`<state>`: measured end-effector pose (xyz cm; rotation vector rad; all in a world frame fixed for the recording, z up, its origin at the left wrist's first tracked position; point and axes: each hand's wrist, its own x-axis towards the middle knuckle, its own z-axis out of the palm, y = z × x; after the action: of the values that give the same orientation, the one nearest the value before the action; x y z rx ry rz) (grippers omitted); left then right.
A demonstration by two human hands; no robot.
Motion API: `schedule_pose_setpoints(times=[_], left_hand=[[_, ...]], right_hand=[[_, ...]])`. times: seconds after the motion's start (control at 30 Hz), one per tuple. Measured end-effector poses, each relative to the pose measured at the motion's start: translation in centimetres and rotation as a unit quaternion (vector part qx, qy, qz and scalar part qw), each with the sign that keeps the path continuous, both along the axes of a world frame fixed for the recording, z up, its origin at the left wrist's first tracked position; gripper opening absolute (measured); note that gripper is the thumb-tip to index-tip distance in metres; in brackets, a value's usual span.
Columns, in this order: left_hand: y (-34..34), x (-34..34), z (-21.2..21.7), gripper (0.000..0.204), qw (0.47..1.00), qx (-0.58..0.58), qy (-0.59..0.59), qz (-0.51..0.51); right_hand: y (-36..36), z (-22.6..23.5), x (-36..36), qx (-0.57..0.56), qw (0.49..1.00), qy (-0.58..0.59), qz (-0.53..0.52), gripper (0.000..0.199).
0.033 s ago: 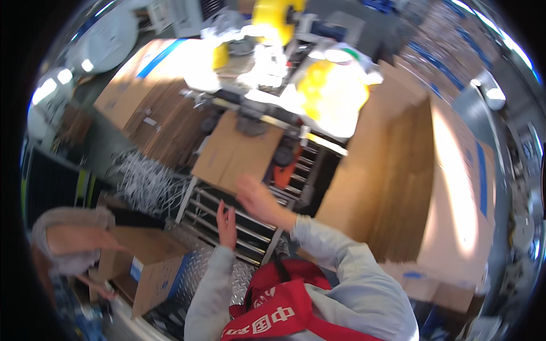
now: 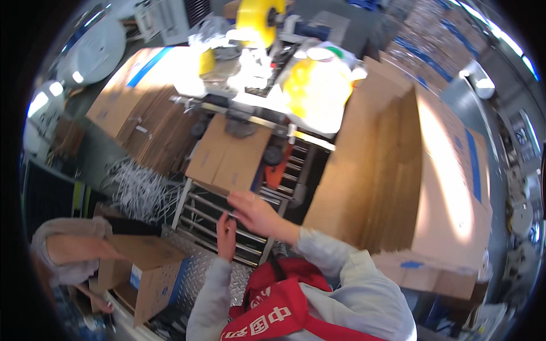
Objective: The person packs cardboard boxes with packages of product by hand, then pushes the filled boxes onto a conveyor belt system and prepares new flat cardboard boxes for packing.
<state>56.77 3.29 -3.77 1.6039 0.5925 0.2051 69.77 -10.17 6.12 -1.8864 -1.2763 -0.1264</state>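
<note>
A closed cardboard box [image 2: 227, 156] lies on the metal rollers [image 2: 199, 213], under the dark wheels of a machine. My right hand [image 2: 259, 216] reaches in just off the box's near edge, its fingers stretched out to the left; whether the fingertips touch the cardboard I cannot tell. Close beside it, over the rollers, my left hand [image 2: 226, 236] points upward with its fingers partly spread. I see nothing held in either hand.
To the right stands a large open carton [image 2: 375, 176]. Flattened cardboard [image 2: 159, 131] and a heap of white straps [image 2: 145, 190] lie left. Another person's arm [image 2: 85, 250] is at an open box [image 2: 153, 284], lower left. A yellow reel [image 2: 256, 23] stands at the back.
The whole view has shifted a little. My right hand has drawn back slightly from the box toward me, and my two hands are closer together.
</note>
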Motion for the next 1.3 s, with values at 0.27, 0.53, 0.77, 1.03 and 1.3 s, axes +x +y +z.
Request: schedule_pose_setpoints(times=[0.27,0.53,0.77,1.03,1.3], left_hand=[[-2.5,-24.2,-10.4,0.056,0.984,0.010,0.122,-0.128],[-0.6,-34.9,-12.6,0.054,0.980,0.006,0.179,-0.087],[0.6,-44.1,-12.1,0.050,0.974,-0.102,0.194,-0.064],[1.4,-47.5,-15.0,0.035,0.989,-0.052,0.108,0.083],[-3.0,-36.1,4.6,0.060,0.960,-0.271,-0.051,0.053]], right_hand=[[-28.8,16.1,-10.6,-0.320,0.835,-0.248,-0.373,0.080],[-34.5,20.1,-19.6,-0.362,0.728,-0.335,-0.476,0.087],[-43.2,17.6,-17.0,-0.356,0.788,-0.251,-0.436,0.048],[-37.7,37.0,-20.8,-0.123,0.708,-0.484,-0.500,0.014],[-14.2,44.0,-39.1,0.027,0.736,-0.648,-0.197,0.059]])
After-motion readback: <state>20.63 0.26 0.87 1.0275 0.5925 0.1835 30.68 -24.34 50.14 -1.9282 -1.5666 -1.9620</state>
